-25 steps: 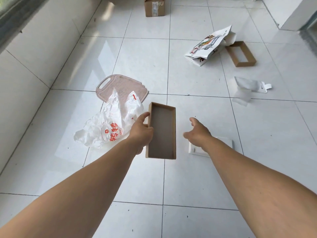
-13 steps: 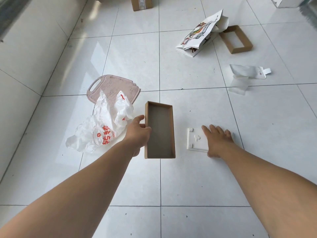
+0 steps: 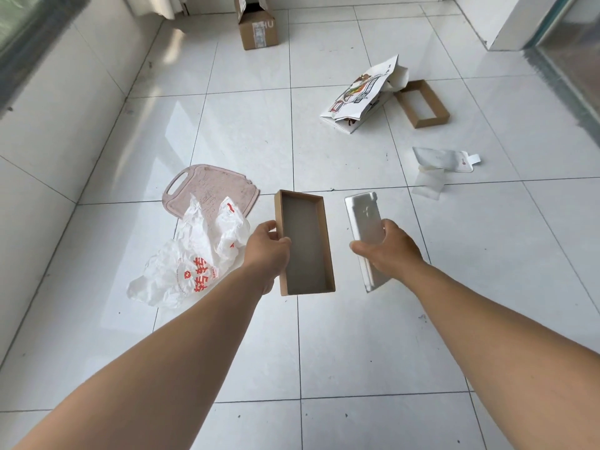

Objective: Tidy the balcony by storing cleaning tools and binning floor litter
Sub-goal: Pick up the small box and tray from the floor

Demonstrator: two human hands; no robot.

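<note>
Litter around: plastic bag point(image 3: 191, 254), cutting board point(image 3: 211, 186), paper bag point(image 3: 360, 92).

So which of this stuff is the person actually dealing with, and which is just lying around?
In hand:
left hand holds brown box tray
right hand holds white insert

Lying about:
plastic bag
pink cutting board
paper bag
second brown tray
cardboard box

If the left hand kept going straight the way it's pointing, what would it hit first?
The left hand points ahead and slightly right, already holding the brown box. Beyond that, probably just bare floor; depth is hard to judge.
</note>
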